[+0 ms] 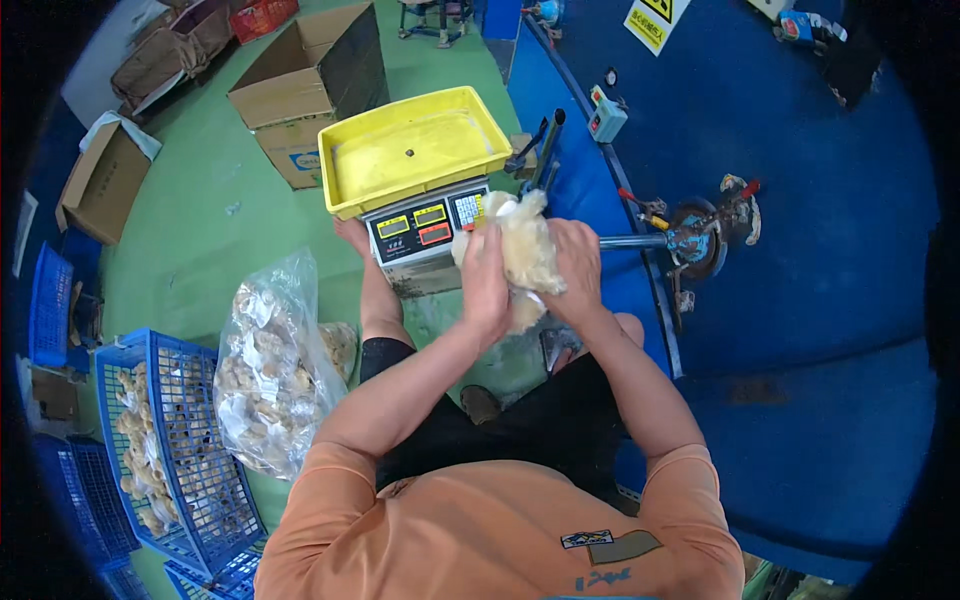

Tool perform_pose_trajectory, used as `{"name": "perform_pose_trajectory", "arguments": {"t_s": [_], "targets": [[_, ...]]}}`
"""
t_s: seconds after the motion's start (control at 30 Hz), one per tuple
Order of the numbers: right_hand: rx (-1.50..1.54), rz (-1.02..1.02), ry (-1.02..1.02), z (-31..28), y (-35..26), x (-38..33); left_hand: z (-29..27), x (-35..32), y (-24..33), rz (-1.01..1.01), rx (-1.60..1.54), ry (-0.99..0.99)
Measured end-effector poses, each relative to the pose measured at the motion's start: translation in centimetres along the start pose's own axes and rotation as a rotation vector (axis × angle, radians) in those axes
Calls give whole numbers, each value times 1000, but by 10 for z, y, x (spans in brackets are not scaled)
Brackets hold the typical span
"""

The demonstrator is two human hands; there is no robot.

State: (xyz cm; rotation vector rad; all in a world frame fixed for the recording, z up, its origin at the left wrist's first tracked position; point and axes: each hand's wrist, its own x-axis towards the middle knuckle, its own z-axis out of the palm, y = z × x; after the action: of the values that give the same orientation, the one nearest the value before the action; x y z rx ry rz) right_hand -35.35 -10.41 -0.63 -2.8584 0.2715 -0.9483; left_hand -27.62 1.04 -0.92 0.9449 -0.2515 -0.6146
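Basket (205, 440): tan plush (140, 450); bag (292, 274): more plush (265, 370); tray (450, 130): dark speck (409, 153); left grip (484, 278), right grip (577, 265): pinching cream plush (528, 245)

Hands (485, 285): two
Held toy (527, 250): at least one
Scale (425, 262): one
Tray (385, 170): one
Big bag (265, 370): one
Big boxes (290, 95): two
Blue baskets (152, 400): at least four
Sign (655, 25): one

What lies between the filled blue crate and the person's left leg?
In the head view, a clear plastic bag of tan and white fluffy pieces sits between the blue crate and the left leg; a tan bundle shows partly behind the bag.
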Motion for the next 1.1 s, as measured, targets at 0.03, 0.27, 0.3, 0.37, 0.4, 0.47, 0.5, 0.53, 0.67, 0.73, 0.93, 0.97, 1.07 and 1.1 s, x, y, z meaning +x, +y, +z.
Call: {"name": "perform_pose_trajectory", "arguments": {"t_s": [0.03,0.27,0.3,0.37,0.4,0.47,0.5,0.53,0.67,0.73,0.93,0.97,1.07,1.1], "targets": [[-8,-34,10,2,2,0,-1,0,-3,31,61,42],[-155,260,-282,4,-11,22,-17,43,1,-274,-214,-131],[-103,158,-171,4,-1,12,-10,19,-1,-115,-36,-70],[2,-52,54,5,10,2,-1,-7,-1,214,318,52],[6,-55,56,6,9,5,-4,-2,1,217,320,54],[-70,-28,31,5,2,11,-18,12,9,164,459,-6],[-108,-13,16,4,-2,13,-25,16,12,134,527,-36],[-147,2,0,3,-4,12,-30,17,14,103,594,-68],[-77,57,-51,4,31,3,-9,16,2,24,325,-48],[-51,76,-73,8,34,0,-3,15,-2,139,416,-63],[-112,-43,-22,-5,26,5,2,9,-5,4,178,-12],[-96,-37,-65,-13,26,7,7,5,-15,112,239,16],[-70,-17,-152,-20,23,9,10,-5,-26,323,360,64],[-42,-6,-82,-13,19,9,5,-6,-19,254,240,25]]}}
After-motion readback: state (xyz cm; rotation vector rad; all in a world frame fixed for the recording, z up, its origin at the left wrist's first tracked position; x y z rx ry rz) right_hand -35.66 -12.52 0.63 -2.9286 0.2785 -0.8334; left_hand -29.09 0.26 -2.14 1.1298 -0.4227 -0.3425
